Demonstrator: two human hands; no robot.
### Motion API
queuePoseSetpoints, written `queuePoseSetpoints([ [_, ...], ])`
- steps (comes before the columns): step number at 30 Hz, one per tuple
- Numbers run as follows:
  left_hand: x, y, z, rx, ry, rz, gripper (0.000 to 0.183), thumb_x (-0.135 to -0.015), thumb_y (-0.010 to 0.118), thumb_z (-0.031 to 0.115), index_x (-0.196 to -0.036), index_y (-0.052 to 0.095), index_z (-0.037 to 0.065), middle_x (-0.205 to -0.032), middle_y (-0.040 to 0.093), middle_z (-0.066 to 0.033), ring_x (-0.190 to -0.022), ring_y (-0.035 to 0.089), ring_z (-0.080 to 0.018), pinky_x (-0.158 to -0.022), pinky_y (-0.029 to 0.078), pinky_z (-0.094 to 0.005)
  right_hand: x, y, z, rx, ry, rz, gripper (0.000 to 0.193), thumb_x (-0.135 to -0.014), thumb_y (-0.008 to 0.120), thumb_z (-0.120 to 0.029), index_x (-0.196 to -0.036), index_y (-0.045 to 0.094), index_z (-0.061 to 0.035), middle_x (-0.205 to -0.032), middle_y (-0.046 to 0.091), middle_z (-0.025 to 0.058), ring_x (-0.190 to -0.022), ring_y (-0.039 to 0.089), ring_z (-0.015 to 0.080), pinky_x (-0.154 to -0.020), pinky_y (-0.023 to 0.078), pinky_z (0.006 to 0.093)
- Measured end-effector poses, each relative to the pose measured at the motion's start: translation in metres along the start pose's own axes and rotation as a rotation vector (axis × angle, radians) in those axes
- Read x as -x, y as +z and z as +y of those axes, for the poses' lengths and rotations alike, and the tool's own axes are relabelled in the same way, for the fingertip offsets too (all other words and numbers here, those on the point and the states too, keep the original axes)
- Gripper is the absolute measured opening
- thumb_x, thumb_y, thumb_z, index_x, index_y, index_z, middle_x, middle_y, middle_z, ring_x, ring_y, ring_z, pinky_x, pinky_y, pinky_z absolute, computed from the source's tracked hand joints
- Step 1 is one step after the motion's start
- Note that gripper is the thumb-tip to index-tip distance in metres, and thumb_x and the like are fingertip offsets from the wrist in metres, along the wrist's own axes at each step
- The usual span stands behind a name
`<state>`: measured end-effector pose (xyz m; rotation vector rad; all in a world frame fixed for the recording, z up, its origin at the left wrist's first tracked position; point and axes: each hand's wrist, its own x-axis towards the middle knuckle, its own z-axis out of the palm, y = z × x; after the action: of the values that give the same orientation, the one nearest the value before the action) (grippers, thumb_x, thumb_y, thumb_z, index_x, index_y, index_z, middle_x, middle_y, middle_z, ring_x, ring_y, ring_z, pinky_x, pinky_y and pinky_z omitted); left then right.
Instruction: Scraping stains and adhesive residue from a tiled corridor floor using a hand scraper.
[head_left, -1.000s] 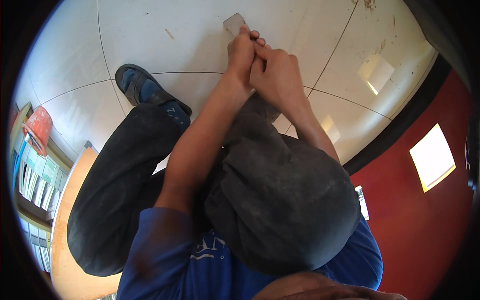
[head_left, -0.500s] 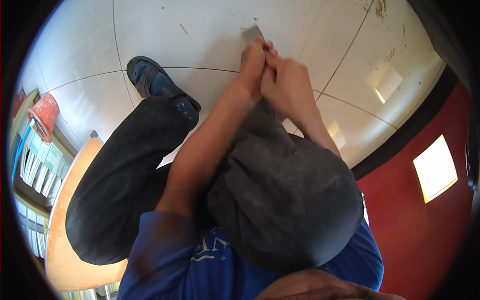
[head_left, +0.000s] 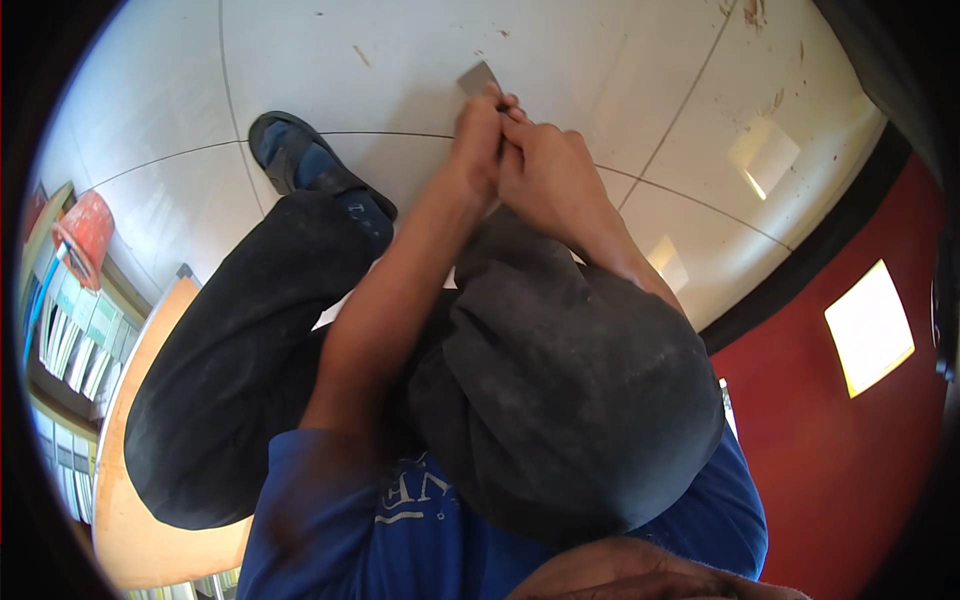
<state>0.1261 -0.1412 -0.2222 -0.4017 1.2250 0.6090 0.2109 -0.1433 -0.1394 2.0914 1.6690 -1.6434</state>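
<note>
Both hands are clasped together around the handle of a flat metal scraper (head_left: 478, 76), whose grey blade tip presses on the white tiled floor (head_left: 600, 80). My left hand (head_left: 478, 140) grips nearer the blade. My right hand (head_left: 545, 175) wraps just behind and beside it. The handle itself is hidden inside the fingers. I am squatting, with my dark trouser knees (head_left: 560, 380) under the forearms and a blue shoe (head_left: 300, 165) planted on the floor to the left.
Brown specks and stains (head_left: 745, 12) mark the tiles at the top right. A red wall (head_left: 860, 450) with a dark skirting band runs along the right. An orange bucket (head_left: 85, 225) and a wooden board (head_left: 130, 470) lie at the left.
The clasped hands and scraper have shifted slightly down and left in view, the blade sliding along the tile near the grout line. The grip is unchanged.
</note>
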Motion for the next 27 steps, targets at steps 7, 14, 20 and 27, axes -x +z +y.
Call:
queuePoseSetpoints([
  [7,-0.003,-0.003,0.008,-0.071,0.017,-0.036,0.023,-0.091,0.046,0.022,-0.072,0.048,0.009,-0.063,0.048,-0.0012,-0.057,0.047,-0.0115,-0.056,0.042,-0.0249,-0.005,-0.003,-0.001,0.006,-0.043,-0.007,0.024,-0.082,0.046,-0.012,-0.093,0.065,-0.0010,-0.079,0.062,0.0250,-0.074,0.060,0.0440,-0.071,0.049,0.0464],
  [14,-0.002,-0.001,0.003,-0.034,-0.039,0.008,0.026,-0.093,0.039,0.026,-0.075,0.046,0.010,-0.065,0.048,-0.0011,-0.059,0.047,-0.0115,-0.057,0.043,-0.0264,-0.008,-0.008,-0.003,0.114,-0.029,-0.006,0.024,-0.082,0.045,-0.011,-0.093,0.065,-0.0014,-0.080,0.062,0.0253,-0.074,0.059,0.0444,-0.072,0.048,0.0482],
  [20,-0.001,0.012,-0.001,-0.054,-0.049,0.052,0.021,-0.089,0.037,0.022,-0.074,0.044,0.010,-0.067,0.048,-0.0018,-0.059,0.046,-0.0119,-0.056,0.043,-0.0270,-0.005,-0.014,-0.004,0.083,0.028,-0.058,0.026,-0.082,0.044,-0.013,-0.092,0.065,-0.0009,-0.079,0.062,0.0253,-0.075,0.059,0.0445,-0.073,0.049,0.0476],
  [27,-0.012,0.002,-0.002,-0.153,0.056,-0.022,0.018,-0.085,0.041,0.021,-0.073,0.046,0.008,-0.066,0.050,-0.0041,-0.061,0.048,-0.0152,-0.058,0.041,-0.0289,-0.006,-0.012,0.000,0.068,-0.011,0.006,0.025,-0.082,0.044,-0.011,-0.090,0.065,0.0007,-0.076,0.062,0.0247,-0.072,0.061,0.0429,-0.071,0.049,0.0480],
])
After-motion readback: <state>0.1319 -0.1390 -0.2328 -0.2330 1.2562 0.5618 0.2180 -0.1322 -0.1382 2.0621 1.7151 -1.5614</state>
